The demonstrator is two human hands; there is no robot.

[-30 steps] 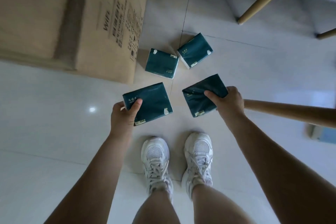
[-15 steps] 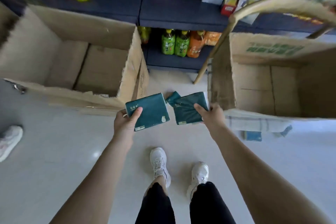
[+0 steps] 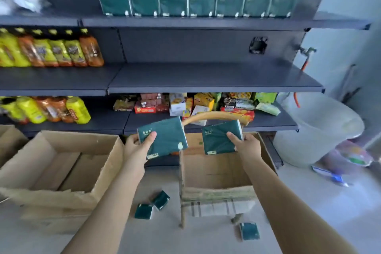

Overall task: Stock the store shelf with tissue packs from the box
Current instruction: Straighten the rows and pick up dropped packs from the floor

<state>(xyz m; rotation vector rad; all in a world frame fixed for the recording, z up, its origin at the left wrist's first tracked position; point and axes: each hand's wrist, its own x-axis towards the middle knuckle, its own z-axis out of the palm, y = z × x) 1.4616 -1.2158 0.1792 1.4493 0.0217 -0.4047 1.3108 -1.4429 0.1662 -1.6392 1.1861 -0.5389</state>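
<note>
My left hand (image 3: pixel 137 146) grips a dark green tissue pack (image 3: pixel 165 138) by its left edge. My right hand (image 3: pixel 245 146) grips a second green pack (image 3: pixel 220 137) from the right. Both packs are held up in front of the dark store shelves. A row of several matching packs (image 3: pixel 195 3) stands upright on the top shelf (image 3: pixel 206 22). The middle shelf (image 3: pixel 206 77) on the right is bare. Three more packs lie on the floor: two together (image 3: pixel 152 206) and one (image 3: pixel 249 231) by the chair leg. An open cardboard box (image 3: pixel 57 165) sits at the left.
A wooden chair (image 3: pixel 214 200) holds a second open box (image 3: pixel 218 169) straight ahead. Bottles (image 3: pixel 51 51) fill the left shelves and snack boxes (image 3: pixel 191 105) the lower right shelf. A white bin (image 3: pixel 315 130) stands at the right.
My view has swung up from the floor to the shelves. Both hands have risen with their packs, from near my shoes to shelf height.
</note>
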